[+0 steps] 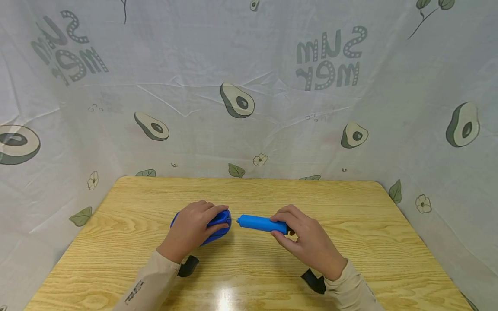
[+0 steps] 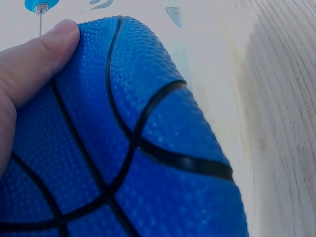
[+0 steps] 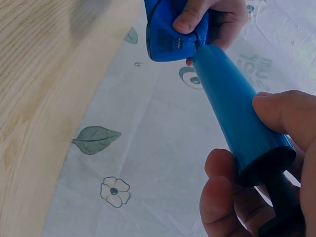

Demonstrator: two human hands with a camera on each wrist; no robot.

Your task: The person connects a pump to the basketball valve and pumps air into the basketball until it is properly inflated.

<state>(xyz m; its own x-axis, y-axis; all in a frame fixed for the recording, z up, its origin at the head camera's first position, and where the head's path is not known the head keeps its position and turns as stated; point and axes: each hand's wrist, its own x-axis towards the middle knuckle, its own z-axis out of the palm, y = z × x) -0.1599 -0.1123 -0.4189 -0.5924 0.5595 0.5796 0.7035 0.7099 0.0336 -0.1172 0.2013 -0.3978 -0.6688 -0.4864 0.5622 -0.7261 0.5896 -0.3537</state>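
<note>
A deflated blue toy basketball (image 2: 163,118) with black lines and a pebbled skin is squashed out of round. My left hand (image 1: 196,226) grips it from above, thumb on the near side, fingers over the top. To its right, my right hand (image 1: 305,237) holds a light blue hand pump (image 1: 258,223) by the barrel's rear end, thumb and fingers round it. A thin metal needle (image 2: 40,24) sticks out of the pump's front and points at the ball; its tip meets the ball's edge in the head view. The pump's black handle (image 3: 284,202) shows behind the barrel.
Both hands work over a light wooden table (image 1: 249,194). A whitish curtain (image 1: 186,69) printed with avocados and leaves hangs behind and at both sides. Black straps (image 1: 188,266) show at the wrists, beside beige sleeves (image 1: 149,280).
</note>
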